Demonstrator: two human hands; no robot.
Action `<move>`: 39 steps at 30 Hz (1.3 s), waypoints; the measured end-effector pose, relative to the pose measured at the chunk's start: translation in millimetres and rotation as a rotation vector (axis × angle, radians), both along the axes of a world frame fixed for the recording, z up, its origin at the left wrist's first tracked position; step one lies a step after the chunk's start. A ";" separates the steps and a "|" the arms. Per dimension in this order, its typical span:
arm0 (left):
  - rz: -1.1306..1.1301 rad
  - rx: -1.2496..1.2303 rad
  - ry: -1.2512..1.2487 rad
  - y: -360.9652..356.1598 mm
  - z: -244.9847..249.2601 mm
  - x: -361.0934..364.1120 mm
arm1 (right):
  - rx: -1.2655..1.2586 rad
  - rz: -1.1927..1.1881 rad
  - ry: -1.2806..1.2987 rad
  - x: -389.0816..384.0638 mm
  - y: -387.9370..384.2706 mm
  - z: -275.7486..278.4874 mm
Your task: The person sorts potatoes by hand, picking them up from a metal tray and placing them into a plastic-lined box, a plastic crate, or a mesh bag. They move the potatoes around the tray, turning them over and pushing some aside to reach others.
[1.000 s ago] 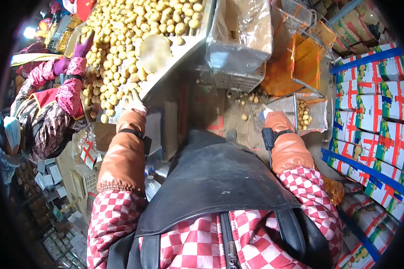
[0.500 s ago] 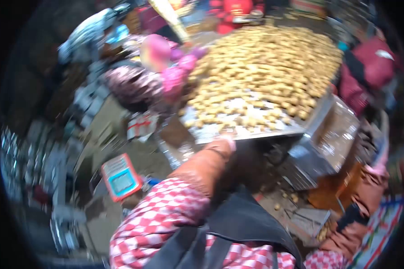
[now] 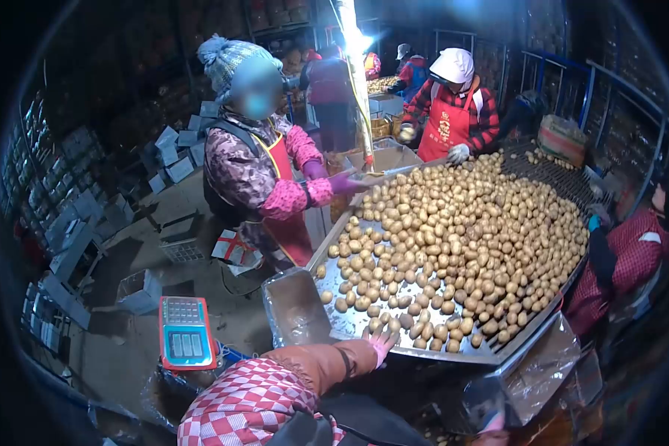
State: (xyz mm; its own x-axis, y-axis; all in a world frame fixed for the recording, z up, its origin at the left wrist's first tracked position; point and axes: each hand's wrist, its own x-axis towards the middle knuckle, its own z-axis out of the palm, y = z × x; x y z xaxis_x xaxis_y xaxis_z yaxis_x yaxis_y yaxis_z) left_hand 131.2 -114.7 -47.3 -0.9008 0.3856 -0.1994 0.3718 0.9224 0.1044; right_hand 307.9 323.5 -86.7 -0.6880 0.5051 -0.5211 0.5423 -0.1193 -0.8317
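My left hand rests at the near edge of the metal sorting table, fingers spread beside the closest potatoes. Nothing is held in it. Low on the right, my right hand is a dim, smeared shape beside a plastic-lined box; its fingers cannot be made out. Potatoes cover most of the table, thinning out toward the near left corner, where wet metal shows.
Left of the table stands a person in a red apron. Another person is behind it, and one in red at the right. A lined box adjoins the left corner; a scale stands further left.
The view has tilted up and steadied, showing more people at the back. My right arm has come in from the far right toward the lined box. My left hand stays at the table edge.
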 end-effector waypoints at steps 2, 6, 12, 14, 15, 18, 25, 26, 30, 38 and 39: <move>-0.052 0.014 -0.009 -10.3 -2.0 -7.6 | 0.079 0.209 -0.150 10.3 -46.9 -10.4; -0.313 0.128 0.017 -27.2 -1.2 -32.2 | 0.245 0.489 -0.361 36.4 -93.8 -26.3; -0.423 0.153 -0.234 -31.0 -43.4 -58.5 | 0.533 0.745 -0.626 107.9 -72.8 -55.9; -0.378 0.144 -0.362 -27.0 9.8 -56.2 | 0.723 0.999 -0.689 139.5 -60.2 -92.3; -0.413 0.214 -0.214 -28.7 14.4 -53.0 | 0.622 1.330 -0.841 78.6 -82.4 -17.4; -0.486 0.198 -0.025 -23.5 35.1 -50.7 | 0.330 0.560 -0.504 77.3 -89.5 -88.7; -0.421 0.346 0.020 -28.5 22.5 -50.9 | -0.257 0.334 -0.433 -43.8 -108.1 22.9; -0.419 0.368 0.033 -30.2 21.5 -54.4 | -0.177 0.455 -0.288 -52.4 -105.5 23.5; -0.312 0.420 0.006 -29.6 14.0 -59.0 | -0.213 0.610 -0.133 -114.2 -104.6 66.0; 0.364 0.041 -0.073 -15.1 67.4 -130.8 | -0.733 0.102 0.008 -230.2 -76.0 -55.3; 0.409 0.030 0.031 -19.5 64.2 -151.4 | -0.582 0.254 0.243 -244.1 -82.0 -28.9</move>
